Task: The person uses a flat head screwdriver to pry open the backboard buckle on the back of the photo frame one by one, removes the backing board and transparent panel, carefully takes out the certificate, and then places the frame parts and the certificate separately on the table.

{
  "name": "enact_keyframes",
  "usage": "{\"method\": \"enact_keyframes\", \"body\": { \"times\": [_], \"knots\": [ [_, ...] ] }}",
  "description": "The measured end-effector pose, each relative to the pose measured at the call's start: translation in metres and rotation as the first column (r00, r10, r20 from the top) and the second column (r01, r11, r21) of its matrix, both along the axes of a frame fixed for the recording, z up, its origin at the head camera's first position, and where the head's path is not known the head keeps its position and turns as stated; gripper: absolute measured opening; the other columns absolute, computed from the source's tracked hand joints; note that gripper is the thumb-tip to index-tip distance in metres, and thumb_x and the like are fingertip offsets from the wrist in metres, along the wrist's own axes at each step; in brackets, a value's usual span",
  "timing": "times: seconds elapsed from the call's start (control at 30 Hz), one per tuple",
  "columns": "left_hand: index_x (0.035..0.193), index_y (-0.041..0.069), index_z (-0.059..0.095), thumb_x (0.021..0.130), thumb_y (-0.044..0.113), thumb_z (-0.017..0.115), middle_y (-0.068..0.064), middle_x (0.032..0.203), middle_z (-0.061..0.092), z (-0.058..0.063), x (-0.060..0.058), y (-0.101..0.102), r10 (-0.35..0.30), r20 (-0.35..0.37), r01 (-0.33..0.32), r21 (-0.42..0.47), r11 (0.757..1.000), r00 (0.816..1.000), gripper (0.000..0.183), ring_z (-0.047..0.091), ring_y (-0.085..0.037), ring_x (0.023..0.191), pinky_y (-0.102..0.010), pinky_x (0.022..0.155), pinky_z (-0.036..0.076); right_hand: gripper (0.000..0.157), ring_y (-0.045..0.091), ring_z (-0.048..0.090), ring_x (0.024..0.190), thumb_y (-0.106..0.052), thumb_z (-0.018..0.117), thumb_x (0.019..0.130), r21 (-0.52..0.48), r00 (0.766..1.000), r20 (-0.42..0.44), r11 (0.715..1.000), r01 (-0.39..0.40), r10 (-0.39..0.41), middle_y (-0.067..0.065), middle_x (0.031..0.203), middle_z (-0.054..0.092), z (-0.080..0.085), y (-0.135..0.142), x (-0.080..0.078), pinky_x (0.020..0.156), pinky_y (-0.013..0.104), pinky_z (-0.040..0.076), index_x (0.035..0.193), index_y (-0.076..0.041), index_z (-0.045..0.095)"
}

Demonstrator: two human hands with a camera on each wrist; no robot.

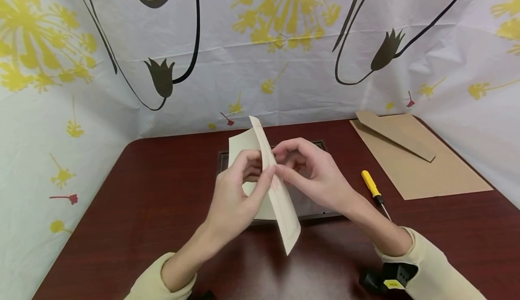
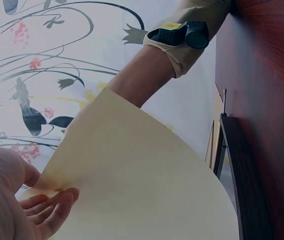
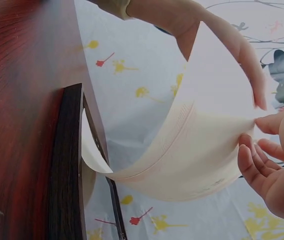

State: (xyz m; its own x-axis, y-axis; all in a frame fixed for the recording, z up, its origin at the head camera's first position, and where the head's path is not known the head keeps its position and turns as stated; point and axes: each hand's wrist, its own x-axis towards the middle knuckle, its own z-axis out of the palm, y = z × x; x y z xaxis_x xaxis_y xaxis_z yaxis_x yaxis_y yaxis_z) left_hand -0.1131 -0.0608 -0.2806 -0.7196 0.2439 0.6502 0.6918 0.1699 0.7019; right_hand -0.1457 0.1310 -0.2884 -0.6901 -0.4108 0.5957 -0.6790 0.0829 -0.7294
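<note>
A cream sheet of paper [image 1: 285, 212] stands bent upward, its upper edge between both hands. My left hand [image 1: 239, 194] pinches that edge between thumb and fingers. Close beside it, my right hand [image 1: 318, 175] pinches the same edge with thumb and forefinger. Beneath the sheet, a dark rectangular frame [image 3: 67, 165] lies on the table. In the right wrist view, the sheet [image 3: 207, 145] curves down into the frame and shows faint printed lines. From the left wrist, the sheet's plain side [image 2: 147, 170] hides part of the frame [image 2: 247, 185].
A screwdriver with a yellow handle [image 1: 369, 182] lies right of the frame. Farther right is a flat brown board [image 1: 438, 173] with a folded brown strip [image 1: 394, 137] on it. The dark red table [image 1: 162, 191] meets a patterned cloth [image 1: 260, 78] behind.
</note>
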Motion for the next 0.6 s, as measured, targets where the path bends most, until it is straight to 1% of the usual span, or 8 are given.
{"method": "enact_keyframes", "body": {
  "times": [0.17,0.33,0.5,0.6],
  "knots": [
    [0.109,-0.003,0.062,0.096,-0.004,0.063,-0.010,0.095,0.071,0.000,-0.002,-0.003,0.026,-0.068,-0.025,0.021,0.999,0.997,0.013,0.069,-0.015,0.078,-0.030,0.073,0.058,0.028,0.020,0.063,0.071,0.009,0.069,0.091,0.009,0.999,-0.043,1.000,0.029,-0.028,0.003,0.102,0.063,0.003,0.003,0.000,0.061,0.028,0.054,0.116,-0.002,0.062],
    [0.107,-0.005,0.063,0.095,-0.004,0.066,-0.011,0.090,0.071,0.004,-0.003,-0.008,0.083,-0.115,-0.082,0.011,0.997,0.990,0.013,0.069,-0.016,0.076,-0.028,0.068,0.057,0.028,0.019,0.063,0.070,0.007,0.069,0.091,0.012,0.996,-0.044,0.997,0.075,-0.074,0.001,0.103,0.062,0.005,0.009,-0.005,0.060,0.030,0.055,0.116,-0.004,0.063],
    [0.107,-0.005,0.065,0.094,-0.004,0.067,-0.010,0.087,0.071,0.013,-0.003,-0.016,0.140,-0.171,-0.140,0.012,0.990,0.975,0.013,0.067,-0.015,0.072,-0.024,0.060,0.055,0.022,0.019,0.062,0.068,0.002,0.069,0.094,0.014,0.987,-0.020,0.987,0.160,-0.160,0.000,0.099,0.064,0.004,0.013,-0.012,0.061,0.027,0.052,0.114,-0.005,0.064],
    [0.106,-0.007,0.065,0.093,-0.005,0.068,-0.011,0.087,0.071,0.020,-0.003,-0.022,0.171,-0.219,-0.169,0.027,0.985,0.961,0.013,0.064,-0.015,0.071,-0.022,0.061,0.053,0.017,0.021,0.062,0.066,-0.004,0.069,0.096,0.027,0.976,0.007,0.975,0.219,-0.219,0.001,0.096,0.066,0.001,0.016,-0.018,0.061,0.026,0.051,0.113,-0.006,0.065]
  ]
}}
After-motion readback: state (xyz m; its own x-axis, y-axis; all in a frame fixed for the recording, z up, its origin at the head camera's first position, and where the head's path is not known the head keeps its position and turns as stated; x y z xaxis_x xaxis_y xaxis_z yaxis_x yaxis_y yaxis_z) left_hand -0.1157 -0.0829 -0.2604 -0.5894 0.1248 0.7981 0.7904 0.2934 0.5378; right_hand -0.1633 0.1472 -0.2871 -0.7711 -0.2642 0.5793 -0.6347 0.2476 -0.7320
